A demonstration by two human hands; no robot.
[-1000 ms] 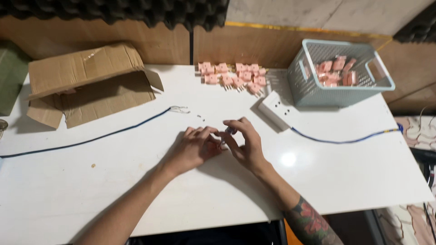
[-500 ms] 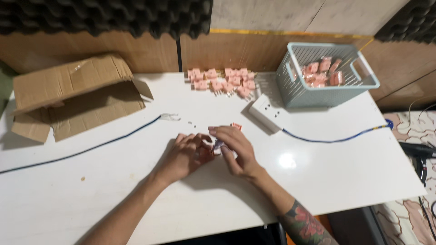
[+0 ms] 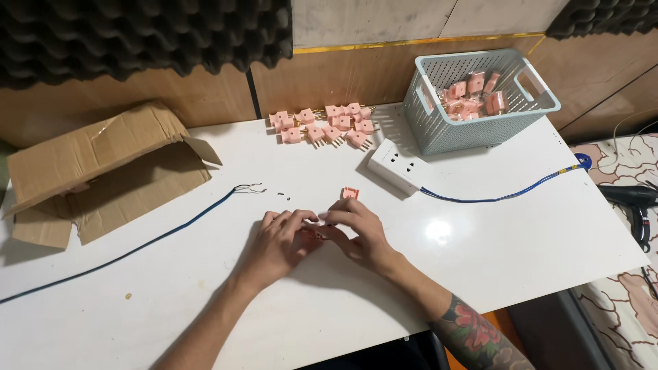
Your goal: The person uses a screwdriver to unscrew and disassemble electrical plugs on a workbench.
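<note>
Hands: L [image 3: 277,240] + R [image 3: 362,229] fingers pinching small pink plastic plug [image 3: 312,231] | glossy white table [image 3: 480,274]

A white surface [image 3: 480,274] carries everything here, glossy enough to catch a bright spot of light near its middle. At the left lies an opened cardboard box [image 3: 103,171], flaps spread. A blue cable with bared wire ends [image 3: 171,229] runs from the left edge toward the centre, with a few tiny dark bits just beyond its tip. Along the back edge sits a cluster of pink plugs [image 3: 325,127]. Right of them stands a pale blue basket [image 3: 439,130], and just in front, a white socket block [image 3: 397,164] with its own blue lead [image 3: 507,195]. One small pink piece [image 3: 350,193] lies alone near the centre
</note>
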